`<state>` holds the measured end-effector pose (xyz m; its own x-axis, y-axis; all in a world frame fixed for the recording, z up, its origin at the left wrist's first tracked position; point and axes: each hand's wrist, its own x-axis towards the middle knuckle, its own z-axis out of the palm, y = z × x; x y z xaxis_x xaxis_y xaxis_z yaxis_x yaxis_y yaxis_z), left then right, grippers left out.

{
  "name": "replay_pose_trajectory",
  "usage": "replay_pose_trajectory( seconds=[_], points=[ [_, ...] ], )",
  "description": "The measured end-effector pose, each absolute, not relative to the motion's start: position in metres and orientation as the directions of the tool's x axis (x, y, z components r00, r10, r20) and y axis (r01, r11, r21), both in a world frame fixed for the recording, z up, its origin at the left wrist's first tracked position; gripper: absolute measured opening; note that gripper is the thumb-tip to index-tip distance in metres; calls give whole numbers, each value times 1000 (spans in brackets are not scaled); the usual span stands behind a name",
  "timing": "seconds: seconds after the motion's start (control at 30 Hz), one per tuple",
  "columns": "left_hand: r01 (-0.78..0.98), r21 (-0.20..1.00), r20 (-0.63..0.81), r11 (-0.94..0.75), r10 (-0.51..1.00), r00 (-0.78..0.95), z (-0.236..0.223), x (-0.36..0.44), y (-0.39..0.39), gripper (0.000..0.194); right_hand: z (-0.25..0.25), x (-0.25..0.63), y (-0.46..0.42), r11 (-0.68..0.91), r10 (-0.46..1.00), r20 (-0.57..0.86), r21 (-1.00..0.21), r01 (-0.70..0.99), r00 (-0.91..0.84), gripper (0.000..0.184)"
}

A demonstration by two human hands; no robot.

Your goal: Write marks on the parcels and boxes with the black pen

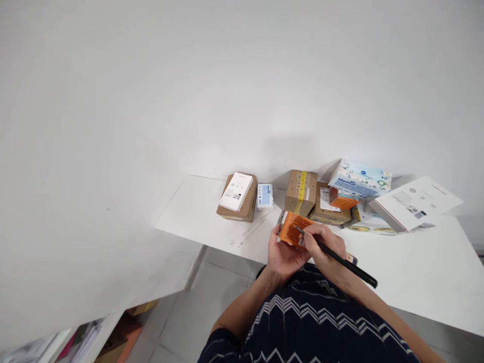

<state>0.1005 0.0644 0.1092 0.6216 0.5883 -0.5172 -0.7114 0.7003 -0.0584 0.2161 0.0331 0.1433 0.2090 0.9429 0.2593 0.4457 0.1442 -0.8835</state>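
My left hand (285, 257) is wrapped around a small orange box (289, 229) near the table's front edge. Dark lines of print cover the side of the box that faces up. In my right hand (325, 247) is a long black pen-like tool (351, 267), gripped like a pen. Its thin, pointed tip is at the printed orange face; whether it touches cannot be made out. The right hand hides the right part of the box. Beyond my right wrist a small patterned item (351, 258) shows only in part.
A white box (236, 191) lies on a brown carton (245, 209) at the left, beside a small blue-and-white box (265, 196). Brown cartons (300, 194), another orange box (344, 199), a Manhua box (359, 179) and a tilted white box (416, 201) crowd the table's back right.
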Motion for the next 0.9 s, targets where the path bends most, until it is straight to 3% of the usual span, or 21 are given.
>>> replay_pose_trajectory(
  seconds=[0.13, 0.2, 0.27, 0.33, 0.43, 0.63, 0.9],
  points=[
    [-736, -71, -612, 673, 554, 565, 106, 99, 70, 45, 112, 224, 40, 104, 909, 183, -970, 221, 374, 15],
    [-765, -53, -668, 642, 547, 505, 104, 96, 74, 45, 84, 234, 49, 4, 899, 131, -957, 291, 418, 22],
    [-801, -28, -691, 599, 567, 448, 102, 92, 76, 42, 52, 246, 59, -136, 930, 84, -824, 549, 357, 27],
    [-825, -14, -695, 565, 588, 414, 100, 88, 78, 41, 19, 254, 66, -99, 995, -28, -483, 870, 98, 30],
    [-843, -13, -687, 538, 607, 398, 99, 86, 79, 42, -23, 256, 69, -41, 989, -149, -328, 944, -8, 31],
    [-844, -72, -712, 531, 565, 417, 98, 89, 80, 42, -69, 251, 67, -10, 961, -273, -156, 988, -34, 33],
    [-859, -113, -710, 500, 564, 422, 91, 90, 86, 41, -86, 289, 38, -97, 949, -306, -59, 994, 74, 54]
  ],
)
